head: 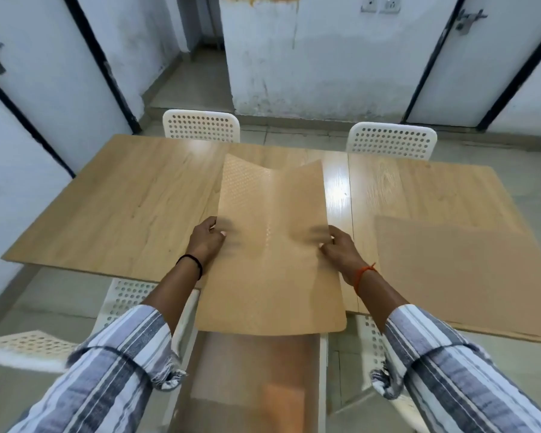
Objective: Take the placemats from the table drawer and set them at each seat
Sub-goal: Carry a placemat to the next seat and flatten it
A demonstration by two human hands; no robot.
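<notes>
Both hands, left hand [207,237] and right hand [338,245], pinch opposite edges of one placemat [272,254] at frame centre, sagging above the bench [122,198], likely for carrying flat. A second placemat [463,270] lies at lower right. The open drawer [256,379] sits below.

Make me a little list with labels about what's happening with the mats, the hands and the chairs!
held mat: tan placemat, bent, lifted above the table edge
left hand: grips the mat's left edge
right hand: grips the mat's right edge
second mat: lies flat on the table, near right seat
table: light wood
far chairs: two white, with holes, one left, one right
drawer: open below the held mat; what's inside is too blurred to tell
</notes>
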